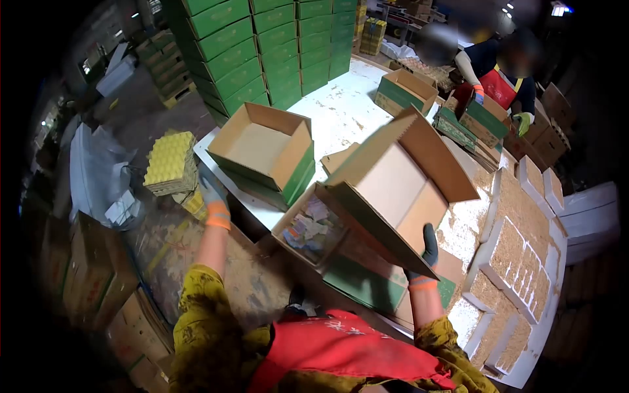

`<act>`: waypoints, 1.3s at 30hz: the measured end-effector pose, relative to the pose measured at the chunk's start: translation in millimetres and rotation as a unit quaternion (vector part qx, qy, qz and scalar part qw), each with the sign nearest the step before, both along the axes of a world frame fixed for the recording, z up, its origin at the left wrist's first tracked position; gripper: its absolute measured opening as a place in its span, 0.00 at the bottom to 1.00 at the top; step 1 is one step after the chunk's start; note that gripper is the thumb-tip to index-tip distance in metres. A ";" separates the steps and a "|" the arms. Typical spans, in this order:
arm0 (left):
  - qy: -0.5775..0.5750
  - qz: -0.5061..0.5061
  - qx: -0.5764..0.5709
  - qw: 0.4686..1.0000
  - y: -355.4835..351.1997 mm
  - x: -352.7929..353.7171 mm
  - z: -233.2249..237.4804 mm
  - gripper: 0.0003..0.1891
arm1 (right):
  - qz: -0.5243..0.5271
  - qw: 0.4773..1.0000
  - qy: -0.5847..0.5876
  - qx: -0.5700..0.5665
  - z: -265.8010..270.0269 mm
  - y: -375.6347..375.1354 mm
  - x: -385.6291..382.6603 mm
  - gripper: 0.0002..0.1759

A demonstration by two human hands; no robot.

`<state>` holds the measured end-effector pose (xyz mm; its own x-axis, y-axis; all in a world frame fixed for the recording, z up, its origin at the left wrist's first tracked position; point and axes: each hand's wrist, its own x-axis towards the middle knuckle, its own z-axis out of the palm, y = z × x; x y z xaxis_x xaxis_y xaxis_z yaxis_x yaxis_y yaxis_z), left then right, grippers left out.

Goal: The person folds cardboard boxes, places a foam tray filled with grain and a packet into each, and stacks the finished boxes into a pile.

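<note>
My right hand [426, 252], in a dark glove with an orange cuff, grips the near edge of an open cardboard box [400, 177]. The box is tilted, its inside facing up and right. My left hand [213, 193], gloved in grey with an orange cuff, reaches down to the left with fingers stretched out. Its fingertips are right at the side of a stack of yellow egg trays [170, 157]. Between the hands, an open box [262, 141] sits on the white table's corner. Below the tilted box, a carton [311, 229] holds many small colourful papers.
Green boxes [262, 52] stand in tall stacks at the back of the white table [334, 98]. Shallow trays [521, 262] filled with brown grainy material lie on the right. Across the table, a person [501, 85] in gloves handles a green box [485, 121].
</note>
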<state>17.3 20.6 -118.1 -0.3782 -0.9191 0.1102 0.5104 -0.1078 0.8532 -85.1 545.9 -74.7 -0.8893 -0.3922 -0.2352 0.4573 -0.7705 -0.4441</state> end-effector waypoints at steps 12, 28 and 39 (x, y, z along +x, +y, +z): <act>-0.126 -0.195 -0.001 0.973 -137.5 -31.8 -49.7 0.39 | 0.081 0.977 0.130 0.145 57.1 -298.3 -21.4 0.38; -0.190 0.012 -0.195 0.962 -76.3 -20.0 -28.2 0.24 | 0.139 0.936 0.113 0.302 12.4 -304.9 -23.8 0.36; 0.073 -0.567 -0.480 0.665 228.3 3.2 221.6 0.20 | 0.110 0.937 0.303 0.131 111.2 -17.4 85.1 0.17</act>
<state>20.5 248.9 103.5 -0.6901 0.4685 0.5516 0.6495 0.0648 0.7576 0.0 528.6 36.5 -0.7949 -0.5814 0.1735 0.1942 -0.5147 -0.8351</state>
